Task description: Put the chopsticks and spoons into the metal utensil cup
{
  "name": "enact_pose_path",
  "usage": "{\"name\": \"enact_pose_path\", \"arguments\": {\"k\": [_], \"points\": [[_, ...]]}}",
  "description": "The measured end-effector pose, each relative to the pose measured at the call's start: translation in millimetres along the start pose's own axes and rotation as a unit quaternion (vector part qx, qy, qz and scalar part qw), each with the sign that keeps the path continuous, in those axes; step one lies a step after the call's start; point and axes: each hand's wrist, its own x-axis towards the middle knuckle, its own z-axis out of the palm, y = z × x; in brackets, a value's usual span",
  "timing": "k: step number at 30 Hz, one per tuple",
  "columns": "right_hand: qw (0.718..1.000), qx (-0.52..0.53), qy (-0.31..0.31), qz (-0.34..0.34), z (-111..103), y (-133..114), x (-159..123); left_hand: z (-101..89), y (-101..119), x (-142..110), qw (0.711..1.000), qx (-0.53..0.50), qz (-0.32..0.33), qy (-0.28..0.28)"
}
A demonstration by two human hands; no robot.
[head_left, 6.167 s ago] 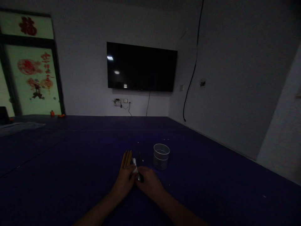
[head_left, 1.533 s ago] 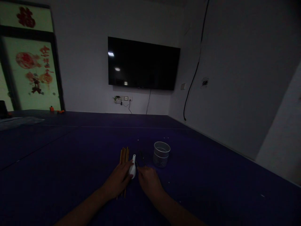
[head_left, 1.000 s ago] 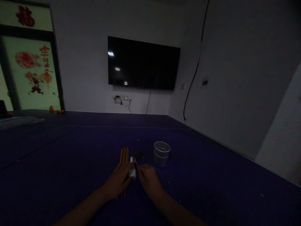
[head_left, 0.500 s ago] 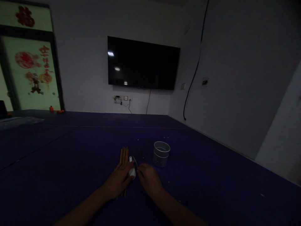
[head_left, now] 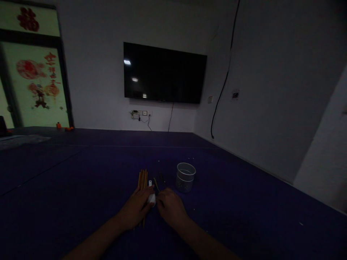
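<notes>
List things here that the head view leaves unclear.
In the head view:
Wooden sticks: middles covered by the left hand; exact count unclear.
White spoon: partly covered by that hand.
Slim utensil: near end hidden by the right hand.
Grey cup: inside bottom hidden by its near wall.
Black object: cut off by the left edge.

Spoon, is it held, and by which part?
The left hand touches the spoon, fingers at its handle, thumb at its bowl; whether it grips can't be told.

Left hand [head_left: 135, 206]: palm turned down, thumb spread
Right hand [head_left: 172, 206]: fingers curled inward
Forearms [head_left: 99, 233]: bared, angled inward
</notes>
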Motion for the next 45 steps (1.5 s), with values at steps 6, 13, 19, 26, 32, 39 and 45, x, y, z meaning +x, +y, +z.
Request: {"name": "enact_pose_path", "arguments": {"k": [6,13,19,26,32,39,45], "points": [[0.999,0.033,0.012,-0.019,1.1,2.0,-2.3,1.7,-1.4,1.0,1.0,0.004,0.003,0.001],[0.998,0.051,0.003,-0.032,-0.1,4.5,-1.8,3.9,-3.2,1.2,1.0,0.013,0.008,0.003],[0.996,0.086,0.021,-0.017,9.2,7.8,0.9,2.3,-2.2,-0.5,1.0,0.014,0.012,0.009],[0.995,0.095,0.028,0.003,11.1,10.0,5.4,1.0,-0.7,0.5,1.0,0.012,0.001,-0.005],[0.997,0.079,0.013,0.0,4.6,8.6,4.9,3.4,-3.7,0.6,1.0,0.014,0.001,-0.007],[0.998,0.052,0.012,-0.021,1.3,5.1,-0.3,1.6,-2.4,0.6,1.0,0.019,-0.002,-0.014],[0.999,0.047,0.01,-0.013,2.8,4.5,0.5,1.8,-3.0,-1.7,1.0,0.01,0.015,-0.006]]}}
